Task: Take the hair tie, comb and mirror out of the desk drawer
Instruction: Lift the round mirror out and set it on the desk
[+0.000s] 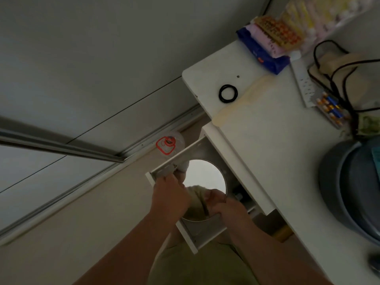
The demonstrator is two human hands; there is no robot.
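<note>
The white desk drawer [164, 168] stands pulled open below the desk's edge. A round mirror [205, 175] fills most of it. My left hand [170, 196] grips the mirror's left rim, and my right hand [228, 208] grips its near right rim. I cannot tell whether the mirror is lifted off the drawer floor. A black hair tie [228, 94] lies on the white desk top [267, 140] near its corner. Beside it lies a long cream object that looks like the comb [238, 105].
On the desk stand snack packets [265, 50], a power strip [304, 85], batteries [329, 108], black cables [337, 75] and a grey basin [337, 182]. A clear bottle with a red label [169, 144] stands on the floor beyond the drawer. A sliding door rail [61, 147] runs left.
</note>
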